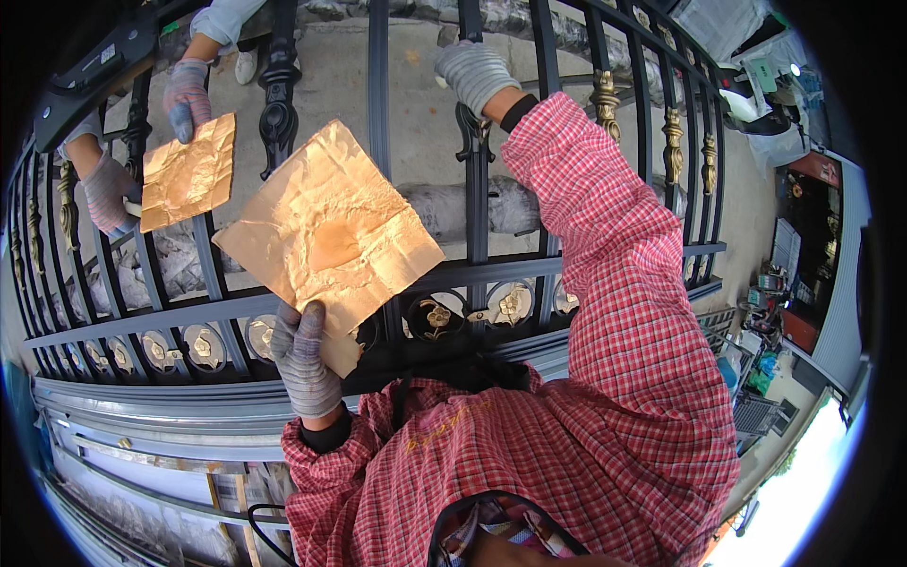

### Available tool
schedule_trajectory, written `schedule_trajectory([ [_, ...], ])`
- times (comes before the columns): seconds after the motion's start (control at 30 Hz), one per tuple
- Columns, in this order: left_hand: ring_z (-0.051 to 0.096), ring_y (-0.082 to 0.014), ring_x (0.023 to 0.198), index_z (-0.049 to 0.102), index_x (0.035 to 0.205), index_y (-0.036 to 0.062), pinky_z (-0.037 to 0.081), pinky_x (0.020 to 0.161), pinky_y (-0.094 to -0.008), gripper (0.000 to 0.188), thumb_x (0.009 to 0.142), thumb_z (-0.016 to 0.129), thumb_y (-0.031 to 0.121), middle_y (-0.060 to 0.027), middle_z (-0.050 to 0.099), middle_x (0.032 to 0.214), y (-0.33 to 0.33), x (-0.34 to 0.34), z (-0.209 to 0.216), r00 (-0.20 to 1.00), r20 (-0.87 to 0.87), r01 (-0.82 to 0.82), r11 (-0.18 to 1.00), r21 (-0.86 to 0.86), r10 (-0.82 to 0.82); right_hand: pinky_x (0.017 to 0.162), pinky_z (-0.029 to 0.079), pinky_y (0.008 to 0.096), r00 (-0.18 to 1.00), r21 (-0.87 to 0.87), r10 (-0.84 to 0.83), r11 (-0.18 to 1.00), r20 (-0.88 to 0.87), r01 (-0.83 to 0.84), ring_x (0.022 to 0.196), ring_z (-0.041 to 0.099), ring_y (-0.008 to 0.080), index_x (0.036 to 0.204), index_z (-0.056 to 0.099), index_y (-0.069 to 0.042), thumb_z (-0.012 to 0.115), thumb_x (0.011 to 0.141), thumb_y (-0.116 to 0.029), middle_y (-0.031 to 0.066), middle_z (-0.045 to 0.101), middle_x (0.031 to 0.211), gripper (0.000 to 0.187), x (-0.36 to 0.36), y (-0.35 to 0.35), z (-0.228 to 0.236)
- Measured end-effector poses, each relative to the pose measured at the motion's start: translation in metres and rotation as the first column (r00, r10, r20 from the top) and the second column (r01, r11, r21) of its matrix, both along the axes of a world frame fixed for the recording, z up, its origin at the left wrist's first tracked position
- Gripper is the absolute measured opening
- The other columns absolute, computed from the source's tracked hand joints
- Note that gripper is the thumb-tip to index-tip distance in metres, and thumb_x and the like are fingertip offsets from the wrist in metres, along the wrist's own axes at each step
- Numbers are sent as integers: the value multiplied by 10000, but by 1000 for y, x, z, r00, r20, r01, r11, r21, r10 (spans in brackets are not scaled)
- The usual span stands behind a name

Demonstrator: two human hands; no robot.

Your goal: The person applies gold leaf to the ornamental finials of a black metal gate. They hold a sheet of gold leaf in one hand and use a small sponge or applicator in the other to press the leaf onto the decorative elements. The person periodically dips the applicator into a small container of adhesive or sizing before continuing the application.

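Note:
My left hand (307,367), in a grey striped knit glove, grips the lower corner of a square board (333,231) coated with gold paint, thickest in a rough ring at its middle. My right hand (475,77), gloved alike, reaches far out to an ornamented black baluster (475,203). Its fingers are curled, and a small pale tip shows at their left side; what it belongs to is hidden. Under both hands lies a black metal fence panel (379,123) with gold-touched collars (606,99) and gold flowers (436,317) in rings.
At the left, another person's gloved hand (187,94) holds a smaller gold-coated board (189,175); their other hand (111,197) holds a small pale object by the bars. Stacked metal profiles (170,404) lie near me. Clutter and racks (756,416) stand at the right.

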State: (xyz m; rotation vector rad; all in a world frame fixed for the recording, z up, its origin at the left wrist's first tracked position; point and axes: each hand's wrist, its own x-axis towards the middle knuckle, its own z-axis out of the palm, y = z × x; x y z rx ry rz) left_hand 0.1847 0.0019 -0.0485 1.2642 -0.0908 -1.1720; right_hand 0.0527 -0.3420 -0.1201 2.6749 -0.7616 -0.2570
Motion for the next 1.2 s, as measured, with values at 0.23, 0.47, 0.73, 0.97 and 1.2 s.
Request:
schedule_trajectory([
  [0.23,515,-111,838,492,1088,-3,396,752,-222,378,760,567,169,-47,555,957,9,1,-6,999,-46,-28,999,19,29,655,453,374,947,225,-314,930,70,292,753,572,303,838,601,-58,616,675,-202,140,593,780,218,-39,-24,43],
  [0.47,529,-117,819,489,1082,-10,410,738,-231,381,759,571,176,-53,560,944,5,-1,-3,998,-44,-45,999,26,46,637,454,384,968,337,-164,915,-191,222,728,573,310,792,607,-43,604,669,-185,157,591,752,188,-3,19,13],
  [0.73,541,-124,827,485,1084,-13,423,723,-221,383,764,566,181,-61,561,949,3,-4,1,997,-30,-74,997,0,74,623,454,369,944,393,-238,865,-228,313,734,586,287,852,603,-44,625,660,-224,150,595,759,264,7,16,37],
  [0.97,534,-115,812,489,1072,-13,418,712,-216,382,760,573,191,-60,558,941,3,-4,2,994,-47,-96,995,-1,96,630,457,377,952,319,-269,898,-150,304,735,577,304,810,594,-33,616,671,-209,152,588,751,225,-27,56,33],
  [1.2,526,-107,793,495,1047,-19,414,711,-217,366,752,578,182,-47,555,908,11,-5,-10,998,-38,-48,999,14,48,687,433,346,799,403,-459,865,389,300,776,558,312,919,584,-47,641,666,-239,166,588,808,323,-56,29,28],
])
